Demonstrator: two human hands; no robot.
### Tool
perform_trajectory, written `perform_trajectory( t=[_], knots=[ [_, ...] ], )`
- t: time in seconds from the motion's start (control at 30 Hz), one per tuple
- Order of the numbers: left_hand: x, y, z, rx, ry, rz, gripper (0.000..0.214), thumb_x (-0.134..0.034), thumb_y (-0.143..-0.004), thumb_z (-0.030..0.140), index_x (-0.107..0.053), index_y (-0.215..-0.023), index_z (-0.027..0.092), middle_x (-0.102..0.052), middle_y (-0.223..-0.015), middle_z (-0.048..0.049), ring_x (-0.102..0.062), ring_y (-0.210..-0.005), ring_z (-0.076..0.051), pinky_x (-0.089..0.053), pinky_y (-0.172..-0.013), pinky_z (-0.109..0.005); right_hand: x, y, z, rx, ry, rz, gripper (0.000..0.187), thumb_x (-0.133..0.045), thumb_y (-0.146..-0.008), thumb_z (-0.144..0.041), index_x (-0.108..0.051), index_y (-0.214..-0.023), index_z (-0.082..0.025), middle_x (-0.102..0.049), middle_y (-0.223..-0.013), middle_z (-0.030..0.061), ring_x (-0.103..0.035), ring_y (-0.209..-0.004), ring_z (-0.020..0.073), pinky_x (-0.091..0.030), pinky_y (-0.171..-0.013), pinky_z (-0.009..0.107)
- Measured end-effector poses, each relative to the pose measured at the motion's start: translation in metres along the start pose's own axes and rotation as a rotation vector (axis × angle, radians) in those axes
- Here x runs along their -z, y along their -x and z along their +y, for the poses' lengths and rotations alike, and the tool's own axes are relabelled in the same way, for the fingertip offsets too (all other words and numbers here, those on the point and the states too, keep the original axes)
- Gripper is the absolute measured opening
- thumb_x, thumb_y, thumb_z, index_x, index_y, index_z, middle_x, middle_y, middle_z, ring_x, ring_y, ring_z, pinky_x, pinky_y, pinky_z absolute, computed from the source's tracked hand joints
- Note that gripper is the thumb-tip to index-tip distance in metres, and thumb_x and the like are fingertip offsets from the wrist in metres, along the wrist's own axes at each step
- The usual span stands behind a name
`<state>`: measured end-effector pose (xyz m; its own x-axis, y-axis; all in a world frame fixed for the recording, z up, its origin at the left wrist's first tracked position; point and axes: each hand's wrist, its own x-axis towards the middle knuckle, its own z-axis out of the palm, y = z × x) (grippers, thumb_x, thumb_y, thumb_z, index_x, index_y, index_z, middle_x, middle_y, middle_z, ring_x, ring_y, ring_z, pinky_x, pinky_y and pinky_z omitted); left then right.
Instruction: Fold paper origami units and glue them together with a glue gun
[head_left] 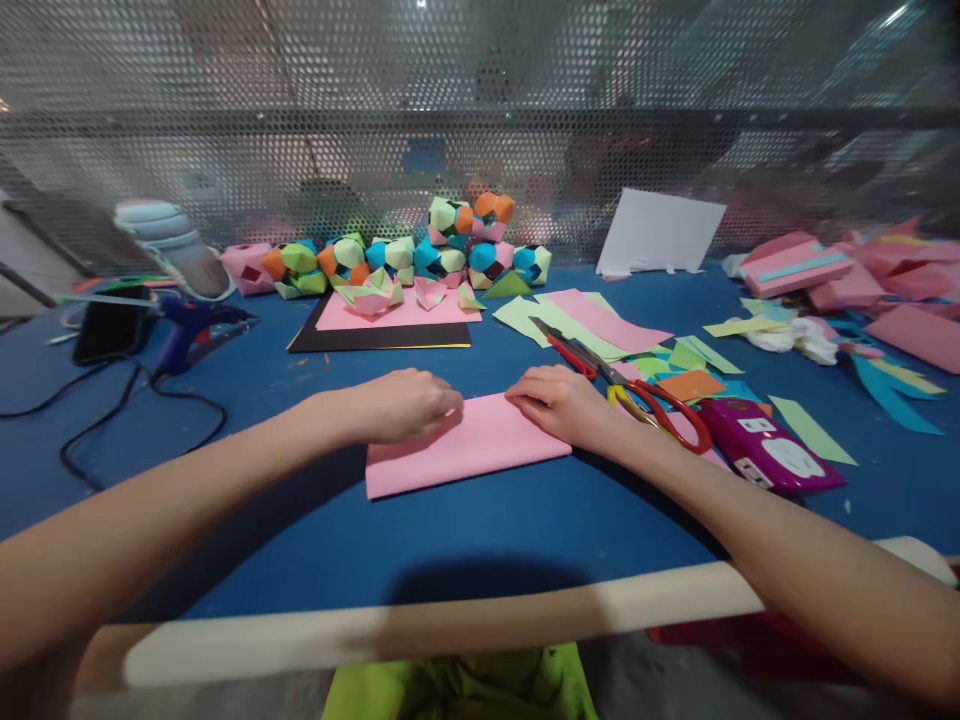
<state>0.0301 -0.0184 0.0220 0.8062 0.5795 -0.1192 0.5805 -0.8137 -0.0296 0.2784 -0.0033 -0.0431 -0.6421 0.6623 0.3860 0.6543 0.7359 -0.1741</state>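
Observation:
A folded pink sheet of paper (469,445) lies flat on the blue table (450,520) in front of me. My left hand (405,403) rests on its far left edge, fingers curled and pressed down on the fold. My right hand (559,400) presses the sheet's far right corner with bent fingers. Both hands touch the paper and neither lifts it.
Red-handled scissors (637,390) lie just right of my right hand, beside a magenta case (765,455). Folded paper balls (420,255) are piled at the back, behind a pink sheet on black card (375,335). Paper scraps (825,320) cover the right side. A blue glue gun (191,325) with cables lies left.

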Motion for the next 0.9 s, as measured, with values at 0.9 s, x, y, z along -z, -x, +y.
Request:
perform_trajectory(
  t=[0.9],
  knots=[
    [0.002,-0.026,-0.003,-0.015,0.034,-0.197,0.041,-0.038,-0.09,0.029,-0.05,-0.129,0.032,-0.069,-0.107,-0.0085,-0.06,-0.087,-0.026,-0.042,-0.065,-0.031,0.046,0.017,-0.08,0.023,-0.243,-0.43,0.03,-0.045,-0.092,-0.031,-0.06,-0.116,-0.023,-0.059,-0.107,0.0086,-0.057,-0.097,0.0198,-0.048,-0.084,0.034]
  ],
)
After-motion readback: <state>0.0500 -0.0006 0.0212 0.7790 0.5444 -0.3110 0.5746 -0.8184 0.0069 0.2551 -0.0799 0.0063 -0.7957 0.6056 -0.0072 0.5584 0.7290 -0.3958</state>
